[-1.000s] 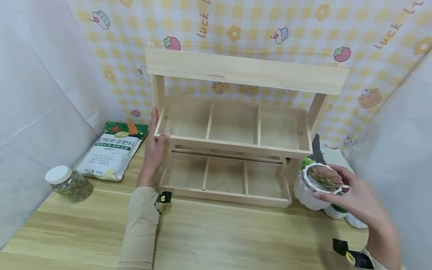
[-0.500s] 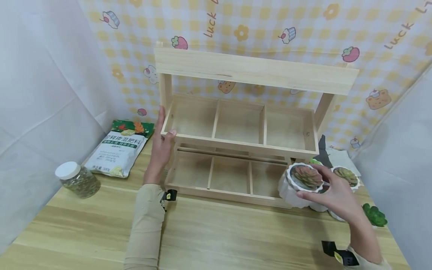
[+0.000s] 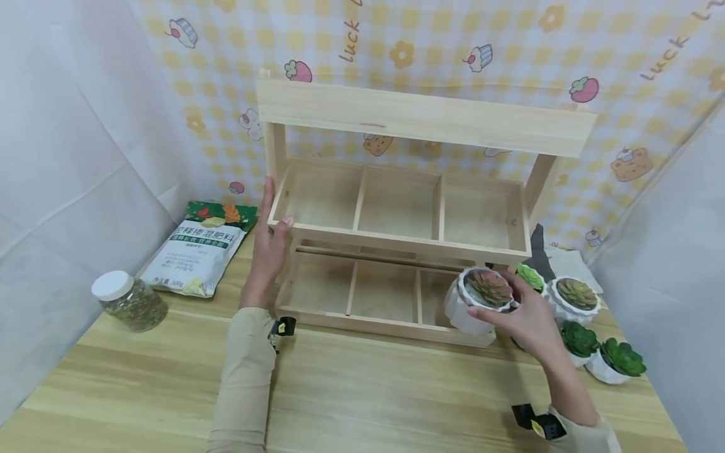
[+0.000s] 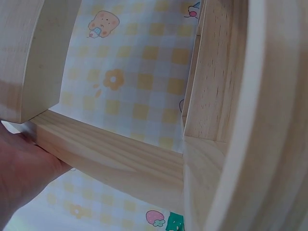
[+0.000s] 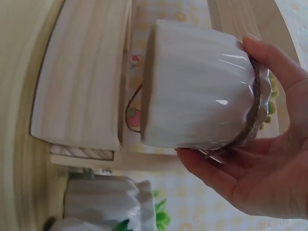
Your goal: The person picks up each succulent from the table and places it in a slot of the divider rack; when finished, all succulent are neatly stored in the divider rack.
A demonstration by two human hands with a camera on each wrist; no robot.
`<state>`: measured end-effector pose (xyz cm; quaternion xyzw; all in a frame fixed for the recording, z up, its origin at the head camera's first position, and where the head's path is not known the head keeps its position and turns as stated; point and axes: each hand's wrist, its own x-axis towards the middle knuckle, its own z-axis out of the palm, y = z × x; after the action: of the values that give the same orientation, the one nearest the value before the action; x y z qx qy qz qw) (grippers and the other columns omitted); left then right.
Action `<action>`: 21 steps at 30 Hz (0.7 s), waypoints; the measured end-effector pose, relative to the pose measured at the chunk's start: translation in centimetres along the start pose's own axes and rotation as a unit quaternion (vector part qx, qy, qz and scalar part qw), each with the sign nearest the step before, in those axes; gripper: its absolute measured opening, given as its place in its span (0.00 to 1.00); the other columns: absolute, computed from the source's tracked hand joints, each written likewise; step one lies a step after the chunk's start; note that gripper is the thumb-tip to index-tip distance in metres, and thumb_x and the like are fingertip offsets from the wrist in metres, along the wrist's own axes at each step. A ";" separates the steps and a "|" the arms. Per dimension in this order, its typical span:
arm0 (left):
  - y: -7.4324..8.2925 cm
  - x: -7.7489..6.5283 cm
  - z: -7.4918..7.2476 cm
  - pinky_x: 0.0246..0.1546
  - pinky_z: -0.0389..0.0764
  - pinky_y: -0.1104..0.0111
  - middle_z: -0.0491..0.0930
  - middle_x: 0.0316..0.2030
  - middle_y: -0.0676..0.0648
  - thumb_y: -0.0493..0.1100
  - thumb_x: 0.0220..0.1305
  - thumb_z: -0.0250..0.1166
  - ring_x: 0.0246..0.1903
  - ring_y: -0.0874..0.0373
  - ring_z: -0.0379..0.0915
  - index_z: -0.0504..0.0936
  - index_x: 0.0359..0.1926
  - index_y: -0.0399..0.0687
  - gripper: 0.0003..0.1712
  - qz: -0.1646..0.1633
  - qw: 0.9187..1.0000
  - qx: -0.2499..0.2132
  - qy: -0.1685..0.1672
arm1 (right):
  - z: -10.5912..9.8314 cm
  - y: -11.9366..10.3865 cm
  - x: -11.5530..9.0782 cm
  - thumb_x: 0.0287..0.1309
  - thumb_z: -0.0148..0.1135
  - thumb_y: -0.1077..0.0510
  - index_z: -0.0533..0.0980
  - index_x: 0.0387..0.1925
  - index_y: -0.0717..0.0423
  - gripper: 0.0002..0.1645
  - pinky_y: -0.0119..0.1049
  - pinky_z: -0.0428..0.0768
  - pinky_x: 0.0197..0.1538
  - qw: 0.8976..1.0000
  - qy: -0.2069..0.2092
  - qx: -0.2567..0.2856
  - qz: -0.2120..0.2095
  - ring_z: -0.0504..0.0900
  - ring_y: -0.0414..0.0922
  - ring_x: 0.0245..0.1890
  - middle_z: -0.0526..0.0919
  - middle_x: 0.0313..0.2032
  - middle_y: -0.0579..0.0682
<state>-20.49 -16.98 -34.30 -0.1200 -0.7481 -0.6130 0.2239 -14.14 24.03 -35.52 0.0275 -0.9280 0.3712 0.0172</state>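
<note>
My right hand (image 3: 527, 321) grips a white ceramic pot (image 3: 466, 309) with a reddish succulent (image 3: 489, 288) in it. In the right wrist view the fluted pot (image 5: 202, 89) has a brown cord round its rim, and thumb and fingers clasp it near the top. It hangs in front of the right compartment of the lower tray (image 3: 385, 330) of a two-tier wooden shelf (image 3: 425, 119). My left hand (image 3: 269, 251) holds the left end of the upper tray (image 3: 396, 239), thumb over its front edge. In the left wrist view that hand (image 4: 29, 168) lies against a wooden upright (image 4: 110, 149).
Several potted succulents stand right of the shelf, among them a pale green one (image 3: 576, 296) and a dark green one (image 3: 622, 358). A fertilizer bag (image 3: 192, 251) lies at the left, with a white-lidded jar (image 3: 130, 302) in front of it. A checked cloth (image 3: 430, 44) hangs behind.
My right hand has carried the potted succulent leftward, from over the other pots to the lower tray's right end. The left hand keeps its hold; the view has shifted slightly.
</note>
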 end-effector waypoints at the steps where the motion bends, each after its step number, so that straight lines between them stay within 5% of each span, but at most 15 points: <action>1: -0.1 0.0 0.0 0.64 0.48 0.52 0.40 0.72 0.58 0.39 0.63 0.47 0.68 0.54 0.42 0.39 0.74 0.58 0.41 -0.001 1.000 0.000 0.000 | 0.3 0.0 0.1 0.41 0.71 0.39 0.57 0.68 0.61 0.57 0.57 0.72 0.47 1.000 0.008 0.001 -0.004 0.66 0.64 0.56 0.63 0.61 0.67; 6: -0.3 0.0 -0.1 0.65 0.47 0.55 0.40 0.72 0.57 0.39 0.63 0.47 0.68 0.55 0.42 0.40 0.74 0.58 0.41 0.004 1.000 -0.005 0.002 | 1.6 -0.2 0.2 0.40 0.71 0.39 0.60 0.66 0.59 0.55 0.46 0.75 0.39 0.999 0.044 0.004 -0.007 0.72 0.57 0.49 0.71 0.55 0.63; 21: -0.3 0.0 0.0 0.65 0.48 0.55 0.41 0.72 0.55 0.38 0.63 0.47 0.68 0.54 0.42 0.41 0.74 0.57 0.41 -0.005 1.000 0.007 0.011 | 3.9 0.7 0.8 0.37 0.74 0.42 0.61 0.63 0.64 0.55 0.52 0.75 0.42 0.995 0.095 0.019 -0.013 0.74 0.59 0.48 0.73 0.52 0.66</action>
<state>-20.65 -17.07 -34.55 -0.1081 -0.7505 -0.6100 0.2303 -14.99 21.80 -38.78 0.0048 -0.9145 0.3894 0.1095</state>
